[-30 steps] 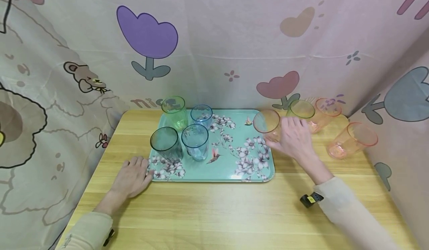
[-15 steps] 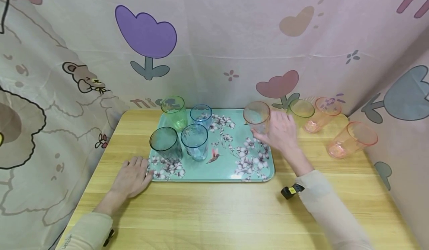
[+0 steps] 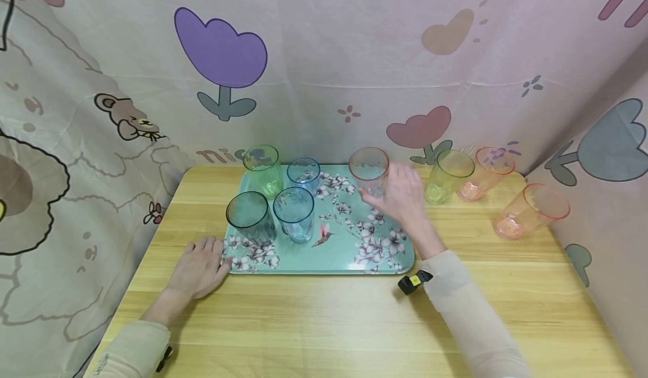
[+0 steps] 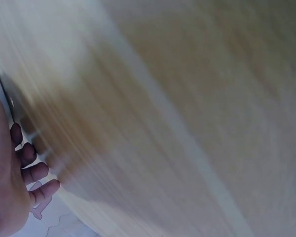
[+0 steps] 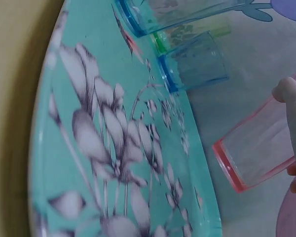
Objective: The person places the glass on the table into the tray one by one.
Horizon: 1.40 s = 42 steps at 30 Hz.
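Note:
My right hand point(image 3: 403, 195) grips a clear reddish-pink tumbler point(image 3: 369, 170) over the back right part of the teal flowered tray point(image 3: 324, 262). In the right wrist view the tumbler's base point(image 5: 231, 165) hangs raised above the tray, with the thumb point(image 5: 286, 91) across its side. On the tray's left half stand a green tumbler point(image 3: 268, 178), a small blue tumbler point(image 3: 305, 176), a larger blue tumbler point(image 3: 296, 220) and a dark grey-green tumbler point(image 3: 253, 223). My left hand point(image 3: 199, 268) rests flat on the table, its thumb by the tray's front left corner.
Right of the tray stand a yellow-green tumbler point(image 3: 448, 181), an orange-pink tumbler point(image 3: 483, 178) and another orange-pink tumbler point(image 3: 529, 215) nearer the right edge. A printed curtain point(image 3: 324, 85) hangs behind the wooden table point(image 3: 304, 327) and at both sides.
My right hand has carried the reddish-pink tumbler leftward, from the tray's right edge to over its back right part. The left hand and the other tumblers have stayed in place.

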Motion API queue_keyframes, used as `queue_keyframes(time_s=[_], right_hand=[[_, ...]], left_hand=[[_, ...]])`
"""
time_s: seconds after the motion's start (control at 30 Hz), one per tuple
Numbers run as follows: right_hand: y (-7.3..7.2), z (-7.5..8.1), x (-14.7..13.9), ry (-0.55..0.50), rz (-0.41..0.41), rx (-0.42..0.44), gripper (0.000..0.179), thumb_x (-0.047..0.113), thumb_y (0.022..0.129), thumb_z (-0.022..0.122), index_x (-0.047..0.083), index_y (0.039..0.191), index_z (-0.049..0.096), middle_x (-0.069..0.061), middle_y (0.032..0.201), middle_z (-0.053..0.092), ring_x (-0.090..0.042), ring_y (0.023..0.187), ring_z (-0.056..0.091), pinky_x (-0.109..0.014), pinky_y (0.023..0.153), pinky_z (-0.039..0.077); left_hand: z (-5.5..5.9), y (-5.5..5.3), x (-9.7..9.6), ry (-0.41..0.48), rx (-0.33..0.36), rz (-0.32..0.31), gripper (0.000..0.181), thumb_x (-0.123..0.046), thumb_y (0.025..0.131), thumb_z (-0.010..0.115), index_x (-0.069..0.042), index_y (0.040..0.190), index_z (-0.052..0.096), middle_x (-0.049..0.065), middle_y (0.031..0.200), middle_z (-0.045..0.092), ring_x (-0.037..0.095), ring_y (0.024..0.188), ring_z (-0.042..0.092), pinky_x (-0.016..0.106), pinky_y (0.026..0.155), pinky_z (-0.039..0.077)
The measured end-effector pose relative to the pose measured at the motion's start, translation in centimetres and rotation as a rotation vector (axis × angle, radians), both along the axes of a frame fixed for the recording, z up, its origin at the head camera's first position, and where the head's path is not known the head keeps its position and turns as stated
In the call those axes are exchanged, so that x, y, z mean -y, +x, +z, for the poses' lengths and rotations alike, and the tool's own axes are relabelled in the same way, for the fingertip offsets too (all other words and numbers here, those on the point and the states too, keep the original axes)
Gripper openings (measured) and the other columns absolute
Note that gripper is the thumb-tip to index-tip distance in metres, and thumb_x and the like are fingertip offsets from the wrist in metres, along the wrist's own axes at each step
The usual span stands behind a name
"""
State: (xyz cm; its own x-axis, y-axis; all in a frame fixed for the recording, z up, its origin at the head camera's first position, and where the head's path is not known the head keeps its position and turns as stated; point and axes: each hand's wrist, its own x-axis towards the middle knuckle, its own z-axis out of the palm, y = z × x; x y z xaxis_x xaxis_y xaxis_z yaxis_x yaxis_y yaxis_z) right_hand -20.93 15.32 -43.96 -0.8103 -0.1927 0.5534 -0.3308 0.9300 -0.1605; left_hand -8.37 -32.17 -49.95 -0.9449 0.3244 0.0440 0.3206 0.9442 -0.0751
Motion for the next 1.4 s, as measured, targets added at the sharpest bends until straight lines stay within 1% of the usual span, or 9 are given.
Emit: queue_keyframes(time_s=[0.2,0.4,0.63,0.73,0.83,0.97,1.07,1.27,1.4], right_hand=[[-0.5,-0.3,1.4,-0.016,-0.001,0.055,0.087,0.071,0.079,0.071,-0.004,0.121,0.061,-0.020,0.105,0.069,-0.038,0.098,0.066,-0.048,0.085,0.053],[-1.2,-0.8,2.5,-0.039,0.014,0.066,0.085,0.069,0.079,0.073,-0.003,0.122,0.062,-0.018,0.104,0.070,-0.035,0.096,0.066,-0.045,0.083,0.052],[-2.1,-1.1,3.8,-0.040,0.016,0.075,0.085,0.071,0.079,0.071,-0.002,0.121,0.062,-0.017,0.102,0.071,-0.034,0.092,0.067,-0.042,0.079,0.052],[-2.5,-1.2,4.4,-0.075,0.022,0.088,0.086,0.072,0.079,0.072,0.000,0.125,0.062,-0.016,0.105,0.073,-0.034,0.095,0.068,-0.043,0.081,0.052],[-2.9,-1.5,4.9,-0.127,0.023,0.122,0.086,0.070,0.079,0.074,0.002,0.130,0.061,-0.016,0.111,0.073,-0.035,0.101,0.069,-0.045,0.086,0.054],[-3.0,-1.8,5.5,-0.162,0.015,0.180,0.087,0.068,0.079,0.076,0.002,0.134,0.059,-0.016,0.116,0.073,-0.035,0.108,0.068,-0.047,0.094,0.053],[-3.0,-1.9,5.7,-0.164,0.010,0.204,0.087,0.067,0.080,0.076,0.003,0.136,0.058,-0.015,0.117,0.072,-0.035,0.110,0.067,-0.048,0.098,0.052],[-3.2,-2.3,5.9,-0.157,-0.003,0.210,0.084,0.068,0.081,0.074,0.003,0.133,0.058,-0.014,0.112,0.071,-0.034,0.107,0.067,-0.047,0.096,0.051],[-3.3,-2.8,5.9,-0.167,-0.002,0.225,0.087,0.067,0.081,0.076,0.003,0.137,0.057,-0.014,0.117,0.072,-0.034,0.111,0.068,-0.047,0.098,0.053]], left_hand=[[0.0,-0.1,0.0,0.000,-0.008,0.000,0.035,-0.036,0.100,0.054,-0.001,0.106,0.053,0.018,0.101,0.060,0.035,0.098,0.056,0.053,0.085,0.045],[0.0,-0.1,0.1,-0.001,-0.014,-0.002,0.034,-0.035,0.100,0.055,-0.002,0.106,0.054,0.017,0.101,0.061,0.035,0.097,0.056,0.053,0.084,0.045],[0.0,-0.1,0.1,-0.001,0.009,0.004,0.035,-0.036,0.101,0.054,-0.001,0.108,0.054,0.017,0.103,0.061,0.035,0.098,0.055,0.054,0.086,0.045],[0.0,-0.1,0.1,0.004,0.007,0.003,0.035,-0.036,0.101,0.054,-0.001,0.108,0.054,0.017,0.103,0.061,0.035,0.098,0.055,0.054,0.085,0.046],[0.0,-0.1,0.1,0.007,0.001,-0.001,0.035,-0.036,0.101,0.054,-0.001,0.109,0.054,0.017,0.102,0.061,0.035,0.098,0.055,0.053,0.085,0.046],[-0.1,-0.1,0.1,0.010,-0.005,-0.004,0.035,-0.036,0.101,0.054,-0.002,0.109,0.054,0.017,0.102,0.061,0.035,0.098,0.055,0.053,0.085,0.046],[-0.1,0.0,0.1,0.013,-0.010,-0.007,0.034,-0.035,0.100,0.055,-0.002,0.108,0.054,0.017,0.102,0.061,0.035,0.098,0.055,0.054,0.085,0.046],[0.0,0.0,0.0,0.009,-0.004,-0.007,0.034,-0.035,0.100,0.054,-0.002,0.108,0.054,0.017,0.103,0.061,0.035,0.099,0.056,0.054,0.086,0.046],[-0.1,0.0,0.0,0.008,-0.008,-0.008,0.034,-0.035,0.100,0.054,-0.002,0.107,0.054,0.017,0.103,0.061,0.034,0.098,0.055,0.053,0.085,0.046]])
